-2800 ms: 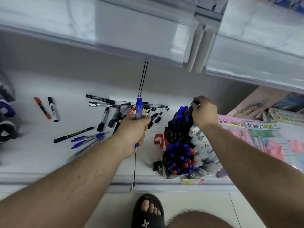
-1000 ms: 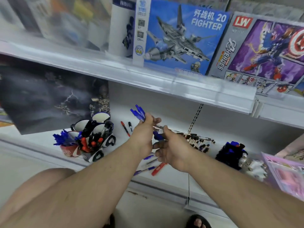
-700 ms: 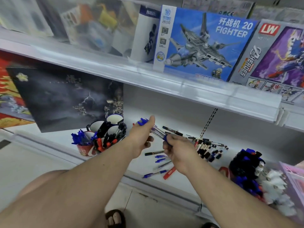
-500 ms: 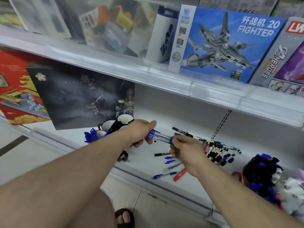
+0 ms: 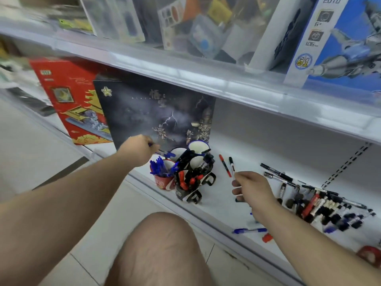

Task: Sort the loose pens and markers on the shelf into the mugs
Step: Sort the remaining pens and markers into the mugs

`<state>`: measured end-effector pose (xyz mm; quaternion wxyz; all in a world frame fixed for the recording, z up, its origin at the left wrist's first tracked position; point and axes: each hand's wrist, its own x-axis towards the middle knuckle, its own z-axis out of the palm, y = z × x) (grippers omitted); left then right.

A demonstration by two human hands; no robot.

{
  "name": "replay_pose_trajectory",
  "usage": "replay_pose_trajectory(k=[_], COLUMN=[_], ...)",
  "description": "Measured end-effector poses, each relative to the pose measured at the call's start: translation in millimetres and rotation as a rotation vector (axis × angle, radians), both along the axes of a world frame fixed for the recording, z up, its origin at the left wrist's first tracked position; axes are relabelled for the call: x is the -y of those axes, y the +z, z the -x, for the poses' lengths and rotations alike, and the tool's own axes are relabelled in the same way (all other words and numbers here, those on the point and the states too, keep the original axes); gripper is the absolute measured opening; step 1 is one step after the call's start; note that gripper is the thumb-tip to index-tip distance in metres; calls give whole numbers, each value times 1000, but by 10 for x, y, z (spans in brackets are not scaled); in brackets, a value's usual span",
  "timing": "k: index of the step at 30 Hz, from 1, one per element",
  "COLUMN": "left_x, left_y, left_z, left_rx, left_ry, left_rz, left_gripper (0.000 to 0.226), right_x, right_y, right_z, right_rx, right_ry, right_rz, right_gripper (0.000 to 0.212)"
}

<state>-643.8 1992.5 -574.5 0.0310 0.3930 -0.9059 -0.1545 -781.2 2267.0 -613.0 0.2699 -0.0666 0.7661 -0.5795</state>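
- Left hand (image 5: 138, 149): fingers curled round a bunch of blue pens (image 5: 165, 154), caps pointing right, held just above the red mug (image 5: 164, 182).
- Red mug: at the shelf (image 5: 216, 203) front, already full of blue pens.
- Black mugs (image 5: 192, 182): clustered just right of the red one, holding red and black markers.
- Red marker (image 5: 224, 165) and black marker (image 5: 231, 164): lying side by side on the shelf.
- Right hand (image 5: 252, 188): over the shelf, fingers loosely curled; contents cannot be told.
- Loose pile of pens and markers (image 5: 321, 203): far right.

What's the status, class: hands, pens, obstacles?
Left hand grips blue pens above red mug. Right hand curled, apparently empty. Nothing blocking.
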Motion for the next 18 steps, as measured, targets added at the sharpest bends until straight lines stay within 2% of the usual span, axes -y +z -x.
replay_pose_trajectory(k=[8, 12, 18], left_x=[250, 293, 357], left_y=[-514, -675, -949], left_z=[380, 548, 711], left_rx=[319, 403, 481], left_ry=[-124, -183, -270], left_rz=[200, 267, 204], left_gripper=[25, 25, 43], right_x=[-31, -75, -114], right_y=[-222, -313, -546], right_z=[159, 285, 383], right_rx=[22, 35, 80], right_ry=[-25, -56, -82], right_rz=[-70, -100, -156], right_gripper=[13, 13, 17])
